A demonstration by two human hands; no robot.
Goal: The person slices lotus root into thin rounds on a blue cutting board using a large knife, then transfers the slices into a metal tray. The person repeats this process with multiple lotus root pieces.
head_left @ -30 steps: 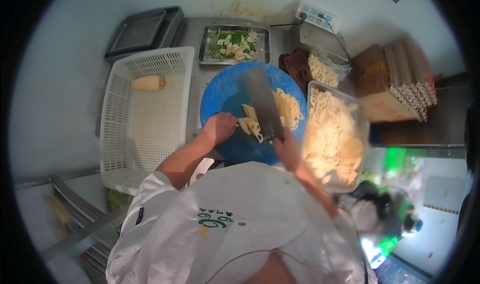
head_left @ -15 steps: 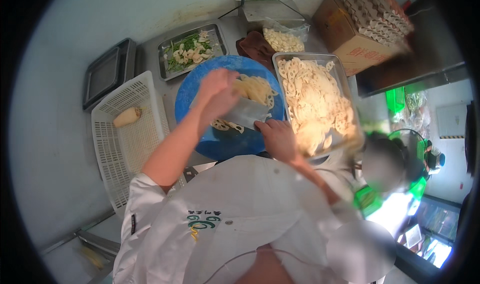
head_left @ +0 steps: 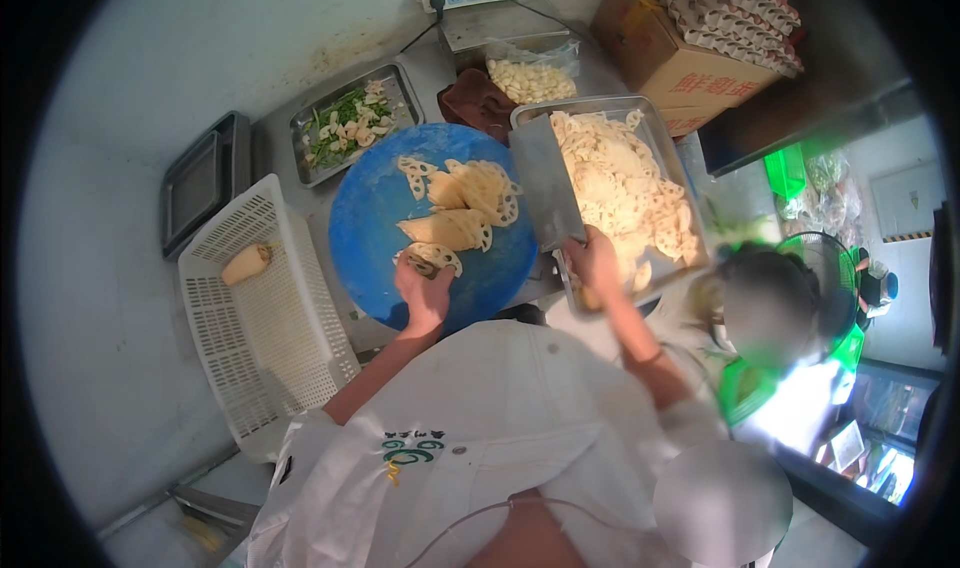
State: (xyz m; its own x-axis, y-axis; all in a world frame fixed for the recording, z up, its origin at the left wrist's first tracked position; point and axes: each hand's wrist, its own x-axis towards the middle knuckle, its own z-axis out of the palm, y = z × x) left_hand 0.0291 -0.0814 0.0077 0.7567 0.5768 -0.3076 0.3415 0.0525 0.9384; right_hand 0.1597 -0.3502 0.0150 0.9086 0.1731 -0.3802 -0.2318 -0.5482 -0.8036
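Note:
My right hand (head_left: 594, 264) grips the handle of a broad cleaver (head_left: 550, 183), its blade raised between the round blue cutting board (head_left: 365, 203) and a metal tray (head_left: 648, 100) heaped with pale lotus root slices (head_left: 625, 188). At the board's near side my left hand (head_left: 424, 293) is closed on a few lotus root slices (head_left: 440, 259), its fingertips partly hidden. Just beyond it lies a fanned row of slices (head_left: 445, 230). Farther back on the board rest more overlapping slices (head_left: 480, 190).
A white plastic basket (head_left: 275, 313) at left holds one whole lotus root (head_left: 247, 264). Behind the board are a tray (head_left: 300, 168) of greens and pale pieces, a brown cloth (head_left: 476, 103) and a bag of pale pieces (head_left: 530, 80). A person (head_left: 770, 303) is close on the right.
The cleaver has moved right, off the board toward the heaped tray. My left hand has come back from the far slices to the board's near side. The slices now lie in separate groups.

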